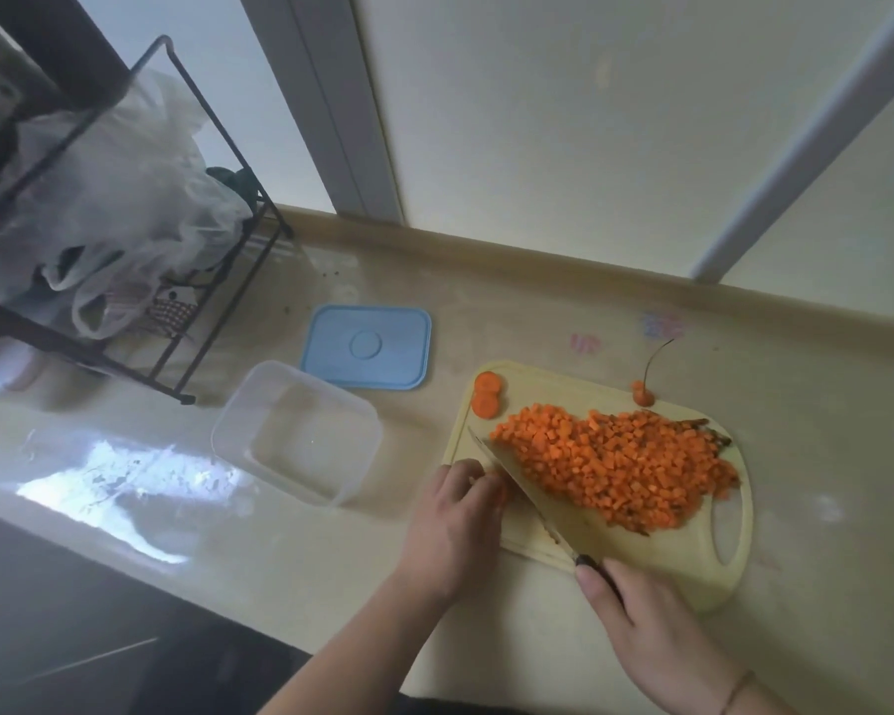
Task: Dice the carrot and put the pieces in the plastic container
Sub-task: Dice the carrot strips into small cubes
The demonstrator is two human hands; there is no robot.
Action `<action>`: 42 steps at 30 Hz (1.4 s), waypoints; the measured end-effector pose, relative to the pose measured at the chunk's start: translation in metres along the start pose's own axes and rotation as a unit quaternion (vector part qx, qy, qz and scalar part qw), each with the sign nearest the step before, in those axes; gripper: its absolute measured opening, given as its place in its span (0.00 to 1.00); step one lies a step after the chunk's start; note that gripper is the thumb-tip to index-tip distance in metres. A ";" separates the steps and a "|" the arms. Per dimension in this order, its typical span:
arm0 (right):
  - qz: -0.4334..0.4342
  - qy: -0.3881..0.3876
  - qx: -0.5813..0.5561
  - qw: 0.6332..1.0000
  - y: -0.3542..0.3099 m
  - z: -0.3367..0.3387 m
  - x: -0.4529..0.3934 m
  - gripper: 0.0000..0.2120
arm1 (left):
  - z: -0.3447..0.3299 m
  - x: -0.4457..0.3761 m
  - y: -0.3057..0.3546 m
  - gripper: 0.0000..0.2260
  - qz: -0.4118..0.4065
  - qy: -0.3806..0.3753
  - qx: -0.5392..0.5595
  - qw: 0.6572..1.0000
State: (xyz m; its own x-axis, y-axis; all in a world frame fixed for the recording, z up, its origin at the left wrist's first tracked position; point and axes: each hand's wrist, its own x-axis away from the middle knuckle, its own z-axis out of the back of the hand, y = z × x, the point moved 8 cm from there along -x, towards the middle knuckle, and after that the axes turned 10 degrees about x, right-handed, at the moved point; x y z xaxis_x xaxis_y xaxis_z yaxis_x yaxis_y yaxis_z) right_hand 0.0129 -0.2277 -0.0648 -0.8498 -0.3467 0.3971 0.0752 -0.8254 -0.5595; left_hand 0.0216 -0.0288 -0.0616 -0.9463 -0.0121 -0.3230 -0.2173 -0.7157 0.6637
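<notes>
A kitchen counter (331,534) is being viewed from above. A knife (532,495) is being gripped by its dark handle in the right hand (641,616), with the blade angled away and to the left across a pale cutting board (692,575). The left hand (460,513) is being held curled at the blade's left side, its fingertips pressed on a small remaining bit of carrot; how much is being pinched there cannot be told, as the fingers are covering it. A broad heap of diced carrot (620,472) is lying on the board to the right of the blade. An empty clear plastic container (300,430) is sitting on the counter left of the board, nearer the left hand, with its blue lid (367,345) lying beyond it. Two carrot rounds (486,394) and the carrot tip (642,394) are resting at the board's far edge. A wire rack (125,224) with plastic bags is being cut off at the left.
</notes>
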 end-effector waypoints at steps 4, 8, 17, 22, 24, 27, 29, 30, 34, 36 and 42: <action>0.002 0.016 0.013 1.000 0.002 0.003 0.000 0.38 | -0.004 -0.004 0.004 0.05 -0.050 -0.023 -0.005 0.998; 0.014 0.009 0.036 0.999 -0.001 0.002 0.002 0.34 | -0.006 0.001 0.000 0.06 -0.068 -0.048 0.029 0.996; 0.012 0.003 0.063 0.998 0.004 0.012 0.006 0.26 | -0.009 0.009 -0.008 0.10 -0.053 -0.068 0.058 0.995; 0.023 -0.010 0.054 0.998 -0.001 0.018 0.004 0.26 | -0.009 0.009 -0.009 0.09 -0.043 -0.056 0.058 0.996; 0.025 -0.024 0.048 0.998 0.000 0.017 0.002 0.29 | -0.008 0.008 -0.008 0.07 -0.041 -0.045 0.058 0.996; 0.021 -0.035 0.046 0.998 0.000 0.013 -0.003 0.31 | -0.010 0.009 -0.009 0.06 -0.040 -0.042 0.057 0.997; 0.025 -0.044 0.057 0.997 -0.004 0.008 -0.011 0.30 | -0.010 0.008 -0.009 0.07 -0.038 -0.041 0.059 0.997; 0.032 -0.044 0.059 0.997 -0.007 0.006 -0.016 0.31 | -0.010 0.007 -0.009 0.08 -0.038 -0.041 0.062 0.997; 0.040 -0.028 0.027 0.998 -0.009 0.007 -0.030 0.30 | -0.005 0.007 -0.008 0.07 -0.039 -0.034 0.075 0.996; 0.035 -0.021 0.014 0.999 -0.007 0.010 -0.027 0.30 | -0.004 0.008 -0.010 0.04 -0.039 -0.028 0.074 0.996; 0.037 -0.032 0.017 0.999 -0.007 0.013 -0.013 0.29 | -0.006 0.009 -0.012 0.05 -0.034 -0.028 0.064 0.997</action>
State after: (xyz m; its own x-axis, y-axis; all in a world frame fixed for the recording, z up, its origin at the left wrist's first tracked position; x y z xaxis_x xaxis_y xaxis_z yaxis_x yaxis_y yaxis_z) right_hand 0.0304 -0.2230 -0.0559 -0.8058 -0.4346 0.4022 0.1550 -0.8103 -0.5651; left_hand 0.0169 -0.0244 -0.0768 -0.9398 0.0746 -0.3334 -0.3058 -0.6192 0.7233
